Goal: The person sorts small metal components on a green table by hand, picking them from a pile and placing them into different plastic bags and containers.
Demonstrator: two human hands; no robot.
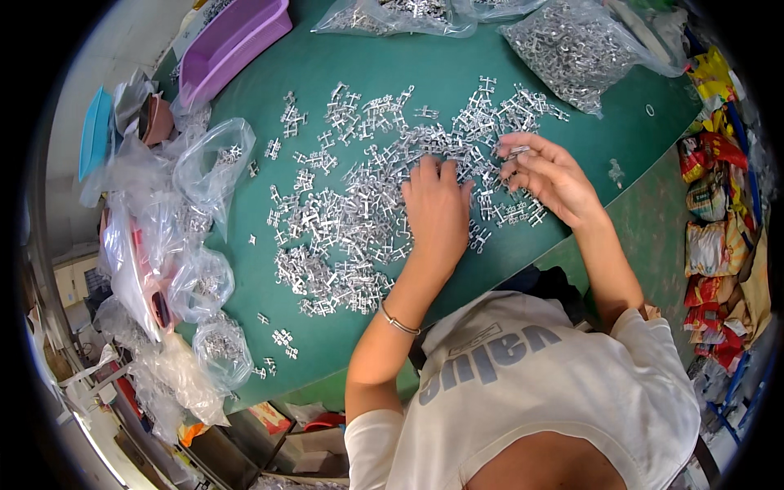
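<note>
Hand, left (438, 204): fingers bent, tips down in the heap; fingertip contact hidden, can't tell if pinching anything.
Hand, right (555, 178): 2 o'clock of left hand, raised; thumb and fingertips pinching a small metal part (518, 152), other fingers loosely curled.
Bracelet (400, 325): on left wrist, 6 o'clock of left hand.
Heap of metal parts (347, 208): silver, around left hand; thickest at 8 to 9 o'clock, spreading up past 12 and out to 3, under right hand.
Strays (284, 337): few loose parts, 7 to 8 o'clock, apart from heap.
Table (457, 72): green, under all parts.
Large clear bag (572, 53): full of parts, 1 o'clock.
More bags (400, 16): 12 o'clock, cut off by view.
Purple tray (237, 51): 10 o'clock, tilted.
Small clear bags (222, 347): table's left side, 8 to 9 o'clock.
Colored packets (709, 245): 3 o'clock, beyond table edge.
</note>
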